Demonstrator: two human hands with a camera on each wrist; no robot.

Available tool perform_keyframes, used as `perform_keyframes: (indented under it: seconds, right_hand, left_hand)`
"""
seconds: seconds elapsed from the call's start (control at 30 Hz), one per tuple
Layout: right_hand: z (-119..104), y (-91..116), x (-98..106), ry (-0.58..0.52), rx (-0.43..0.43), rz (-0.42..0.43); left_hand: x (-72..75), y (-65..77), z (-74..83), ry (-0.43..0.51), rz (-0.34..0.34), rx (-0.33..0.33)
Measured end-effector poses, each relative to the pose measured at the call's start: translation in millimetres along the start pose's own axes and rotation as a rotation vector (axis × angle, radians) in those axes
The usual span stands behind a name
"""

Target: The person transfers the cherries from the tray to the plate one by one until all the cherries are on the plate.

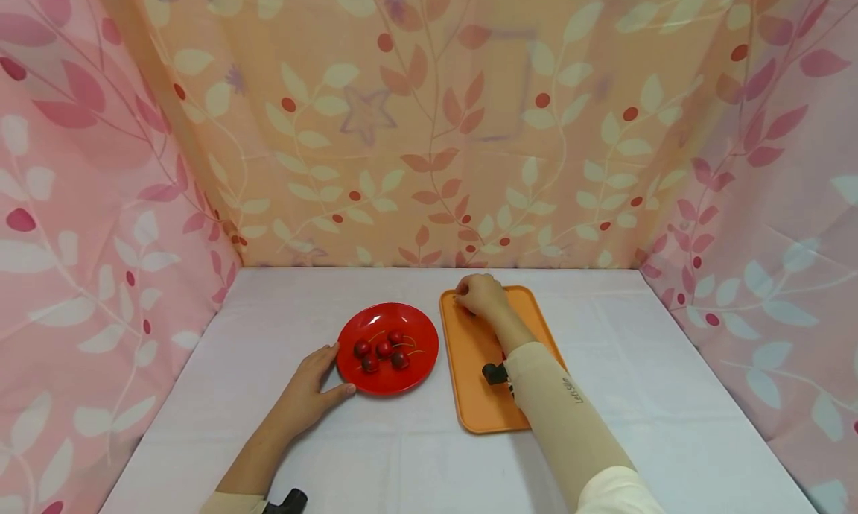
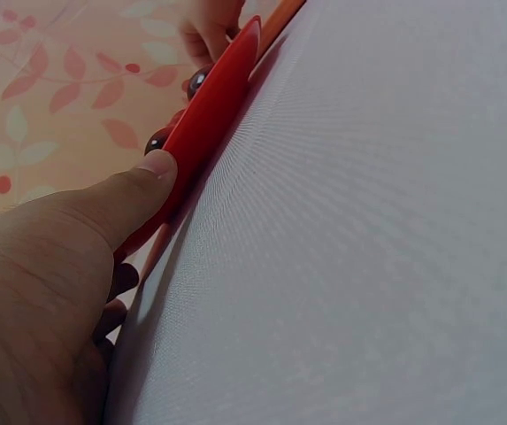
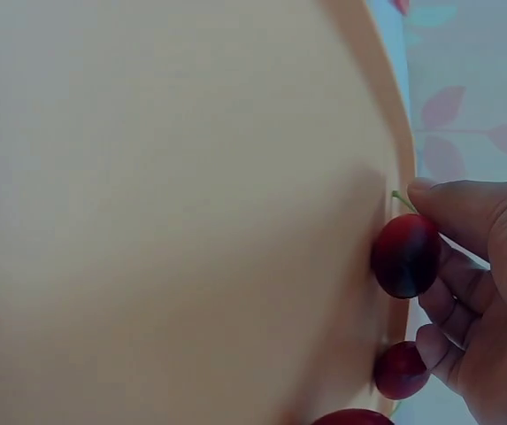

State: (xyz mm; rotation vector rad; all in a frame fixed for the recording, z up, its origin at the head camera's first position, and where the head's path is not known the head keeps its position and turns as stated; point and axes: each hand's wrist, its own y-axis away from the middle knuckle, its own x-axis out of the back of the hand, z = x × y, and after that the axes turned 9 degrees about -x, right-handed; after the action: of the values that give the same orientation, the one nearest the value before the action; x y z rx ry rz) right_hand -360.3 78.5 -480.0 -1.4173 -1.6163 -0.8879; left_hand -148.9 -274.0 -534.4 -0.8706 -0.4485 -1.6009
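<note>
"Checking grip: what are the hands doing?"

"The right hand (image 1: 484,294) is pinching a cherry (image 3: 406,255), thumb near its stem (image 3: 404,203), at the far end of the tray (image 1: 472,395). The left hand (image 1: 311,384) is resting spread against the plate (image 1: 418,331), where five cherries (image 1: 384,348) are lying."

"What is helping this step?"

"Keeping the pinch light is probably avoiding bruises. A second cherry (image 3: 402,370) is sitting close by, so lifting straight is likely safer. The left hand is best steadying, not tilting."
</note>
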Motion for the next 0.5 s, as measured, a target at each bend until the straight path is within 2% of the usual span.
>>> perform_keyframes:
  seconds: [0.5]
  right_hand:
    - [-2.5, 1.2, -6.8, -0.025, -0.033, 0.025]
  left_hand:
    - [-1.6, 0.0, -0.6, 0.007, -0.005, 0.022]
